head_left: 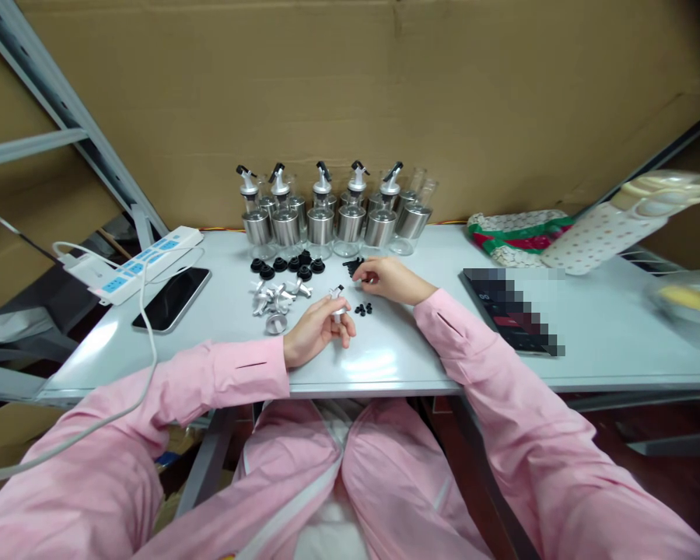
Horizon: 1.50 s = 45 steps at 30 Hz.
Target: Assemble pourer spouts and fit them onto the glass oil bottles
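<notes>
On the left of the counter (pixel 408 359), a white power strip (pixel 150 262) lies just beside a dark-screened phone (pixel 172 301); a white cord (pixel 154 354) trails toward the lower left. On the right are a dark flat device (pixel 490 307), partly pixelated, a green-and-red patterned pouch (pixel 519 236) and a tilted dotted packet (pixel 600 233). Brown cardboard (pixel 350 78) stands behind.

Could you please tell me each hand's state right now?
Left hand: closed on a silver spout.
Right hand: curled at the black pieces; whether it grips one cannot be told.
</notes>
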Each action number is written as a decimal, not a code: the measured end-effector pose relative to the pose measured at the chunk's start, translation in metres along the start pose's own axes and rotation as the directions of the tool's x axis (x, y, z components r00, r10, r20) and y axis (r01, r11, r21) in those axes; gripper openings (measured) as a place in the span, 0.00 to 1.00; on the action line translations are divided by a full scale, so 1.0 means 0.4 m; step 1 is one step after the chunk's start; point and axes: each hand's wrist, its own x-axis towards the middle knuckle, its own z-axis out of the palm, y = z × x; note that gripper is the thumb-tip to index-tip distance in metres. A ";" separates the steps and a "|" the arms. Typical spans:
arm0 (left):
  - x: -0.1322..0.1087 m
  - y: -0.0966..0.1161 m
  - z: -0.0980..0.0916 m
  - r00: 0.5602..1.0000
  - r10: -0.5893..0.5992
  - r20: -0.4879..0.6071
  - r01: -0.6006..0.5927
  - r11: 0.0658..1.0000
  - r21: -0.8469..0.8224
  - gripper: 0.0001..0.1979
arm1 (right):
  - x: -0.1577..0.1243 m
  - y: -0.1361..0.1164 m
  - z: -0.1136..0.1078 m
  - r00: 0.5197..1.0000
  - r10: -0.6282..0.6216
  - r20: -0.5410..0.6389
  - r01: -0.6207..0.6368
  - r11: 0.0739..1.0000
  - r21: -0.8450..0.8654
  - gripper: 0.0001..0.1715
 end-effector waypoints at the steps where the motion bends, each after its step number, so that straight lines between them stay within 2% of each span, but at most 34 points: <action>1: 0.000 0.000 0.000 1.000 0.000 0.002 0.000 1.000 -0.002 0.13 | 0.000 -0.003 -0.002 1.000 0.011 -0.006 -0.010 0.999 0.048 0.09; 4: 0.001 0.000 0.000 1.000 -0.004 0.010 0.004 1.000 0.000 0.13 | -0.001 -0.010 -0.008 0.999 0.041 0.030 -0.045 0.987 0.154 0.06; 9: 0.000 0.001 0.001 1.000 -0.017 0.002 0.017 1.000 0.013 0.12 | -0.001 -0.006 -0.003 0.995 0.039 0.091 -0.051 0.989 0.138 0.07; 13: -0.001 0.000 -0.001 1.000 -0.019 0.000 0.019 1.000 0.010 0.12 | -0.003 -0.003 -0.002 0.996 0.004 0.094 -0.014 0.994 0.113 0.07; 17: 0.000 -0.002 -0.004 1.000 -0.016 0.008 0.016 1.000 0.011 0.12 | -0.008 -0.014 -0.018 0.991 -0.011 0.132 -0.003 0.994 0.111 0.12; 23: 0.002 0.000 -0.001 1.000 -0.021 0.001 0.021 1.000 0.019 0.11 | -0.013 -0.029 -0.030 0.970 0.027 0.240 -0.053 0.993 0.105 0.22; 30: 0.000 0.001 0.002 1.000 -0.020 0.000 0.020 1.000 0.016 0.11 | -0.011 -0.021 -0.027 0.971 0.069 0.229 -0.092 0.991 0.092 0.21; 34: 0.000 0.001 0.000 1.000 -0.022 -0.004 0.022 1.000 0.020 0.11 | -0.012 -0.021 -0.028 0.968 0.039 0.250 -0.063 0.994 0.091 0.21; 39: 0.001 0.001 0.000 1.000 -0.022 0.003 0.022 1.000 0.016 0.11 | -0.010 -0.023 -0.017 0.980 -0.055 0.189 0.042 0.996 0.074 0.13; 42: 0.001 0.000 0.000 1.000 -0.019 -0.001 0.019 1.000 0.019 0.11 | -0.004 -0.025 -0.002 0.974 -0.130 0.184 0.123 0.991 0.051 0.11; 45: 0.001 0.000 0.000 1.000 -0.015 0.007 0.015 1.000 0.016 0.11 | 0.004 -0.028 0.015 0.975 -0.140 0.174 0.141 0.990 0.006 0.10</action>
